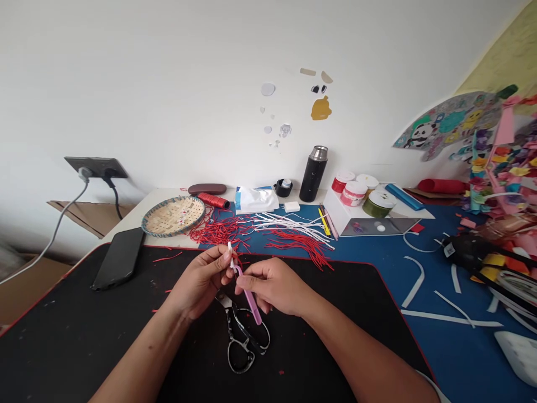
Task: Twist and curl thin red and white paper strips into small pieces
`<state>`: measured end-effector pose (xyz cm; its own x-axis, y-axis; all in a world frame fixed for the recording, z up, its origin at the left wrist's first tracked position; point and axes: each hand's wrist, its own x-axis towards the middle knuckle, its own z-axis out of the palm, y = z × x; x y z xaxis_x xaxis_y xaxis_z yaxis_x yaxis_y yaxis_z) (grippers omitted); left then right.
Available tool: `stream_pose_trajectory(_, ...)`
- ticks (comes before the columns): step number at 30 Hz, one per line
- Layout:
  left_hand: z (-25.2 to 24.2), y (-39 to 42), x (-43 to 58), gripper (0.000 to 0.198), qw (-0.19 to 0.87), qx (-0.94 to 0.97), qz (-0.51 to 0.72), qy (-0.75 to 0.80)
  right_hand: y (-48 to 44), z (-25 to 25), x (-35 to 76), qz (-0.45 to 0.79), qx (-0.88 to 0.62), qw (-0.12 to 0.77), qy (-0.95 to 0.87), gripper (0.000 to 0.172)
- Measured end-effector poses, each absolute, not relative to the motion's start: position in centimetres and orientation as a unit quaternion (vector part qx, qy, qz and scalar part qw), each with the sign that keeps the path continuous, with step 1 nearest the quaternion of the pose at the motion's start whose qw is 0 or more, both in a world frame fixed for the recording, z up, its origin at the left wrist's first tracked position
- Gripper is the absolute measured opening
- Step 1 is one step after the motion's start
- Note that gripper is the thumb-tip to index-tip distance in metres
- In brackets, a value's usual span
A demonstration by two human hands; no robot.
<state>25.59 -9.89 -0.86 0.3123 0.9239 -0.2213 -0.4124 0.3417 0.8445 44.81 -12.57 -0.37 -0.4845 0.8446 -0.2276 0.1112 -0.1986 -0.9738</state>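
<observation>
Our left hand (200,282) and right hand (273,285) are together, their fingertips meeting just above the black desk mat (75,347). The left hand pinches a narrow white paper strip (230,253) upright between thumb and finger. The right hand holds a slim pink stick (250,299), its lower end slanting toward the mat and its upper end up against the strip. We cannot tell how the strip and stick join, because our fingers hide that spot.

The strip looks light and soft. We judge that it would bend at a slight push and crease if squeezed, so its end is best taken gently between the fingertips. The stick looks light, stiff and smooth enough to slip, so a firm grip around its middle seems safest.

A pair of scissors (242,341) with dark looped handles lies on the mat directly below our hands, and a black phone (119,258) lies near the mat's far left edge. Beyond that edge is a round woven basket (173,198) holding a few tiny scraps we cannot make out. Bunches of red paper strips (216,230) and white paper strips (289,224) spread out to its right. Farther right of the mat's far edge, jars (353,189) stand with their lids on, so their contents stay hidden.
</observation>
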Motion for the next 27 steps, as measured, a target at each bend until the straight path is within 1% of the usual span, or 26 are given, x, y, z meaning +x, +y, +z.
stream_pose_trajectory(4, -0.6, -10.0, 25.6, 0.036, 0.722, 0.365, 0.454, 0.373, -12.6, -0.2, 44.7, 0.706, -0.404, 0.283, -0.508, 0.040)
stream_pose_trajectory(7, -0.6, -10.0, 25.6, 0.036, 0.708, 0.389, 0.446, 0.385, -12.6, -0.2, 44.8, 0.729, -0.394, 0.287, -0.481, 0.038)
stream_pose_trajectory(10, -0.3, -10.0, 25.5, 0.036, 0.708, 0.393, 0.439, 0.388, -12.6, -0.3, 44.9, 0.741, -0.386, 0.288, -0.468, 0.033)
stream_pose_trajectory(13, 0.0, -10.0, 25.3, 0.036, 0.710, 0.400, 0.426, 0.392, -12.5, -0.4, 45.0, 0.746, -0.388, 0.285, -0.461, 0.030)
stream_pose_trajectory(18, 0.4, -9.9, 24.6, 0.037, 0.699, 0.408, 0.406, 0.423, -12.5, -0.3, 45.0, 0.748, -0.393, 0.278, -0.457, 0.030)
stream_pose_trajectory(24, 0.0, -9.7, 23.9, 0.027, 0.678, 0.457, 0.389, 0.424, -12.5, 0.2, 45.0, 0.735, -0.412, 0.268, -0.467, 0.027)
stream_pose_trajectory(27, 0.0, -9.6, 23.8, 0.028, 0.673, 0.471, 0.383, 0.423, -12.5, 0.4, 45.0, 0.732, -0.415, 0.262, -0.472, 0.027)
